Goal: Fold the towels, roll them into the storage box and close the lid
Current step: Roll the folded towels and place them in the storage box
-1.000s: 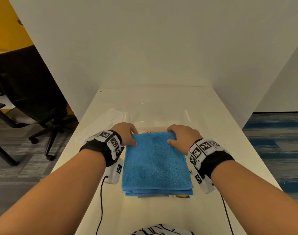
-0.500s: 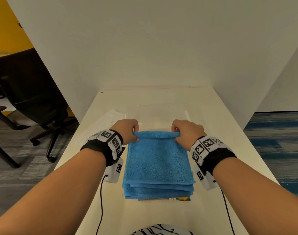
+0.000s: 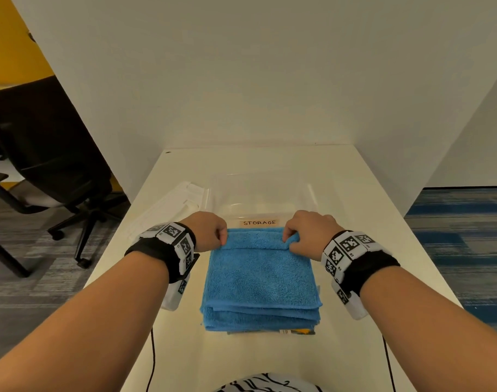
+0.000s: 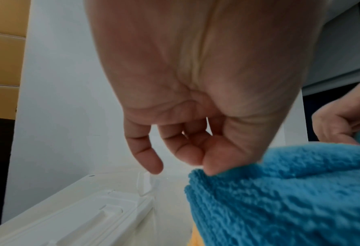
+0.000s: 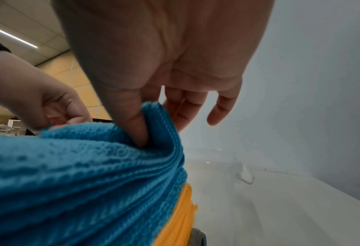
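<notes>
A folded blue towel (image 3: pixel 258 275) lies on top of a stack in front of me; a yellow towel (image 5: pixel 181 216) and a grey one (image 5: pixel 199 238) show beneath it. My left hand (image 3: pixel 213 233) pinches the towel's far left corner (image 4: pixel 200 176), and my right hand (image 3: pixel 301 236) pinches the far right corner (image 5: pixel 153 126). The far edge is turned over toward me into a short roll. Just behind the towels stands a clear storage box (image 3: pixel 264 196) with a "STORAGE" label (image 3: pixel 259 222); its white lid (image 3: pixel 171 207) lies flat at its left.
The white table (image 3: pixel 369 222) is narrow, walled by white partitions behind and at both sides. A black office chair (image 3: pixel 49 154) stands off the table's left. Cables (image 3: pixel 152 360) run from my wrist cameras along the table's near part.
Both hands went from resting on the towel's far edge to pinching its corners, lifted the edge and turned it toward me, which uncovered the box's label.
</notes>
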Demonstrator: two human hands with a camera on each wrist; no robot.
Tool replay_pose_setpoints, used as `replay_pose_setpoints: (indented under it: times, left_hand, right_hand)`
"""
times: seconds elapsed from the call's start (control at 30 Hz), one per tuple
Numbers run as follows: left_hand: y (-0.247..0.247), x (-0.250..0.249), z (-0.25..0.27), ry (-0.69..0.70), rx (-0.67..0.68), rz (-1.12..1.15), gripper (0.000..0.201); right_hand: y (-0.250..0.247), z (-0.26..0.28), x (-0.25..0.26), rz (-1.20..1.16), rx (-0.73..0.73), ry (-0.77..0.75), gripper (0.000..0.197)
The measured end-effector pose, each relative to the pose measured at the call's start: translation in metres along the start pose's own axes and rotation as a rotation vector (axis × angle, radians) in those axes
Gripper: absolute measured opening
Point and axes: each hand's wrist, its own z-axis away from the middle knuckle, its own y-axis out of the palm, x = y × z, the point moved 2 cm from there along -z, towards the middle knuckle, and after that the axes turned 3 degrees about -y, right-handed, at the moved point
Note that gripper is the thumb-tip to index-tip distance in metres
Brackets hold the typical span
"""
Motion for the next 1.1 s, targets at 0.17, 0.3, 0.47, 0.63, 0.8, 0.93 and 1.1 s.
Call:
replay_pose_setpoints:
  times: [0.17, 0.3, 0.47, 0.63, 0.8, 0.93, 1.1]
  left_hand:
    - [-0.002, 0.0, 0.0, -0.01, -0.121, 0.079, 0.023]
    - [0.006, -0.004, -0.003, 0.02, -0.131, 0.133, 0.025]
    - [0.009, -0.011, -0.005, 0.055, -0.058, 0.104, 0.025]
    - [-0.001, -0.016, -0.005, 0.113, -0.124, 0.123, 0.021]
    - [0.004, -0.021, -0.003, 0.143, -0.084, 0.067, 0.021]
    - [0.011, -0.024, -0.002, 0.156, -0.015, 0.078, 0.018]
    - [0.009, -0.02, -0.001, 0.131, -0.005, 0.186, 0.005]
  right_hand:
    - [0.002, -0.001, -0.003, -0.117, -0.001, 0.008, 0.027]
    - [0.008, 0.001, 0.0, -0.147, 0.018, 0.031, 0.024]
    - [0.006, 0.001, 0.005, -0.057, 0.005, 0.005, 0.028]
    - [-0.005, 0.003, 0.003, -0.124, -0.138, -0.054, 0.02]
    - [0.003, 0.001, 0.008, -0.027, -0.096, -0.092, 0.03]
    - [0.011, 0.0, 0.005, 0.028, -0.05, -0.075, 0.034]
    - [0.007, 0.002, 0.001, -0.035, 0.035, -0.055, 0.009]
